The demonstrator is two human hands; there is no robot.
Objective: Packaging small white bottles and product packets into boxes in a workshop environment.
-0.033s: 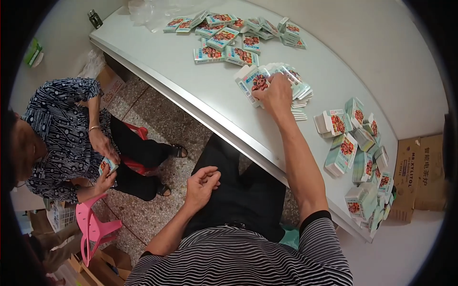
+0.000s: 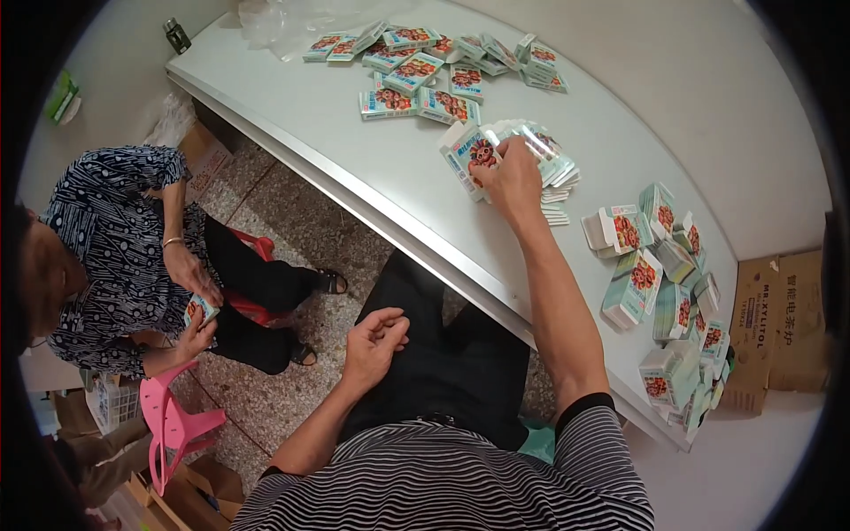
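On the white table, a fanned stack of flat, unfolded small cartons lies under my right hand. Thumb and fingers of that hand pinch the carton at the stack's left end, which is pale green with a red cartoon figure. My fingers cover part of its right side. Over my lap, away from the table, my left hand hangs with fingers loosely curled and slightly apart, holding nothing that I can see.
Filled-out cartons lie heaped at the far side, beside clear plastic. More carton bundles stand at the right, near a brown cardboard box. At left a seated person holds a small carton, near a pink chair.
The pinched carton has shifted very slightly to the right with my right fingers. My left hand stays where it was.
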